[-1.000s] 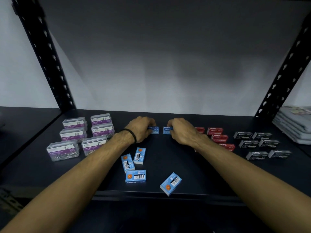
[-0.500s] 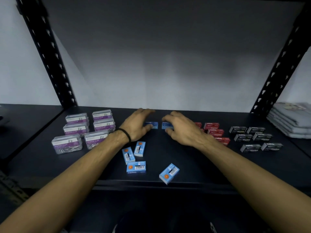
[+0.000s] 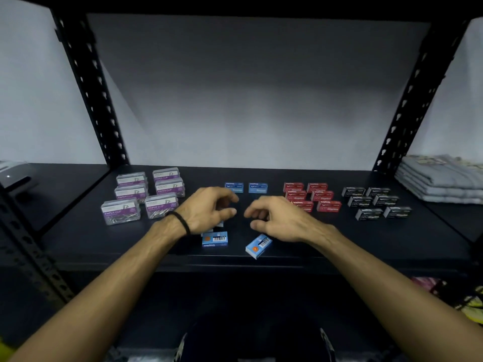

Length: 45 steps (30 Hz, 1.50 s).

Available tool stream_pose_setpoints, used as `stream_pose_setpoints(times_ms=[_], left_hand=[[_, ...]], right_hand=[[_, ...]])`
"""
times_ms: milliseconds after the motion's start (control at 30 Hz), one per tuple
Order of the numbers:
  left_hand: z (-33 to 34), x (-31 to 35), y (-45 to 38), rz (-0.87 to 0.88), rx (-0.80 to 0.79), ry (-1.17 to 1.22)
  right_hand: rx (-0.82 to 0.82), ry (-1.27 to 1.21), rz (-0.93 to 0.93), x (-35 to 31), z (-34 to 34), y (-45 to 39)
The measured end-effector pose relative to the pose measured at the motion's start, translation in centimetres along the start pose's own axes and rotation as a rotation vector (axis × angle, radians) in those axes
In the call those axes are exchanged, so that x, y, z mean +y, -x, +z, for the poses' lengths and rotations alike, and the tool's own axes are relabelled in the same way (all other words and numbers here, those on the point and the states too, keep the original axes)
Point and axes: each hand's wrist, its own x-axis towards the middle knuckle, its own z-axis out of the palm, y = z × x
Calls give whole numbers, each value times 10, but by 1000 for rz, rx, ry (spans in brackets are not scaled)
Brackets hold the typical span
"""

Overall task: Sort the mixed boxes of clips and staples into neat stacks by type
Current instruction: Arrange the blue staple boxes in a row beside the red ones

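Two blue staple boxes stand side by side at the back of the dark shelf (image 3: 287, 257), the left one (image 3: 234, 187) and the right one (image 3: 258, 187). My left hand (image 3: 209, 209) and my right hand (image 3: 277, 218) hover just in front of them, fingers curled and apart, holding nothing. Loose blue boxes lie near the shelf's front edge: one flat (image 3: 214, 239), one skewed (image 3: 258, 246), and others partly hidden under my left hand. Clear paper clip boxes (image 3: 146, 195) sit in two rows at the left.
Red staple boxes (image 3: 312, 196) are lined up right of centre, black staple boxes (image 3: 375, 202) further right. Folded grey cloth (image 3: 441, 182) is piled at the far right. Black perforated uprights (image 3: 88, 82) frame the bay on both sides.
Both hands have let go of the two back blue boxes and drawn back toward me, over the loose blue boxes. The camera has tilted up a little.
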Motion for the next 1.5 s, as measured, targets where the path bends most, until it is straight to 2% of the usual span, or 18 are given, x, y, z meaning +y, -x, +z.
stream_pose_setpoints(times_ms=[267, 433, 733, 1333, 1500], left_hand=[[7, 0, 29, -1, -179, -123], [9, -4, 27, -13, -210, -120], [9, -11, 22, 31, -180, -21], [5, -19, 23, -6, -21, 98], [6, -23, 22, -13, -48, 73]], right_hand=[[-189, 42, 33, -2, 3, 26], [-203, 59, 55, 0, 6, 24], [-161, 19, 79, 6, 11, 16], [-120, -46, 114, 7, 7, 7], [-94, -113, 126, 7, 4, 9]])
